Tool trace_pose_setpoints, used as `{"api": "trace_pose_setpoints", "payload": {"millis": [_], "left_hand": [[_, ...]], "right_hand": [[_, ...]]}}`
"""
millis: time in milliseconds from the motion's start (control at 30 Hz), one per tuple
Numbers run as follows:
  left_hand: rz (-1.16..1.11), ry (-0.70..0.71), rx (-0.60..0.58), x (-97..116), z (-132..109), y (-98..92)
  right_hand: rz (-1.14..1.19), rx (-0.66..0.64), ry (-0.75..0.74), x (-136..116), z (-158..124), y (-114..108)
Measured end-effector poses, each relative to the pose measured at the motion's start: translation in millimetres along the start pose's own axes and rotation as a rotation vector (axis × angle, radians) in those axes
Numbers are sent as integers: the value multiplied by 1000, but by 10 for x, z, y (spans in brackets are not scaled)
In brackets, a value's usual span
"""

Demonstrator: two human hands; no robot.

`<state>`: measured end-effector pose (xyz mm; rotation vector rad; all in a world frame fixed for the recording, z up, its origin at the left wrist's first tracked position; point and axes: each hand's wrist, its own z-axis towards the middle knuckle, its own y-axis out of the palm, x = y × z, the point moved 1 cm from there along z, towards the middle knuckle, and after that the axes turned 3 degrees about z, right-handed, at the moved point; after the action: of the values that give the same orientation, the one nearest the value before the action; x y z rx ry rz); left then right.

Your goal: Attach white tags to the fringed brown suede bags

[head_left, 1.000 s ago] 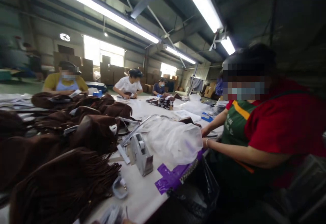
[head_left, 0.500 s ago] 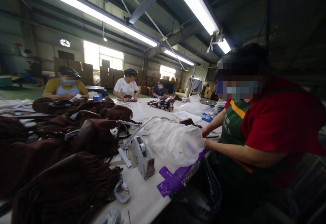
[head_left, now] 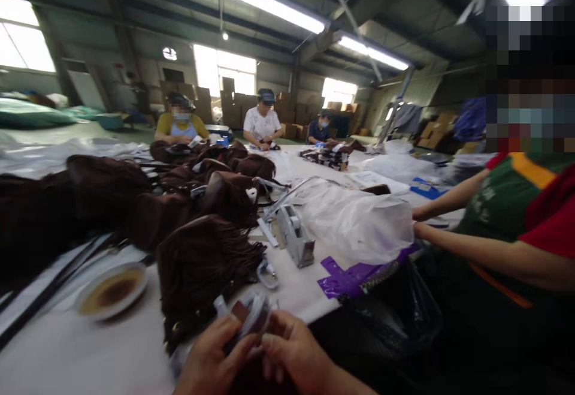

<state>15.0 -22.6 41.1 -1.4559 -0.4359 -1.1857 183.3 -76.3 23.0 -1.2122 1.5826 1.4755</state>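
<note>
The white table (head_left: 90, 353) carried heaped brown fringed bags (head_left: 202, 263), a co-worker's clear bag (head_left: 359, 221), a tape dispenser (head_left: 294, 242) and a tape roll (head_left: 112, 290). At its near edge, the left hand (head_left: 211, 362) and right hand (head_left: 291, 353) together pinched a small plastic-wrapped piece (head_left: 251, 317), just before the nearest bag.

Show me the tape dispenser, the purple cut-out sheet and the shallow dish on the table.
tape dispenser (head_left: 294, 240): head view, on its grey side.
purple cut-out sheet (head_left: 348, 276): head view, on its flat middle at the table edge.
shallow dish (head_left: 111, 290): head view, on its brownish centre.
</note>
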Motion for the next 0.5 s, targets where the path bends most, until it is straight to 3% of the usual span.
{"api": "trace_pose_setpoints", "payload": {"millis": [133, 233, 400, 500], "left_hand": [[-43, -76, -4, 120, -29, -89], [-103, -122, -97, 180, -37, -125], [-198, -257, -212, 193, -82, -145], [-182, -291, -213, 154, -77, -144]], "right_hand": [[-236, 154, 4, -87, -142, -62], [-360, 127, 30, -131, -156, -105], [-357, 10, 144, -103, -124, -160], [-528, 23, -7, -65, -165, -178]]}}
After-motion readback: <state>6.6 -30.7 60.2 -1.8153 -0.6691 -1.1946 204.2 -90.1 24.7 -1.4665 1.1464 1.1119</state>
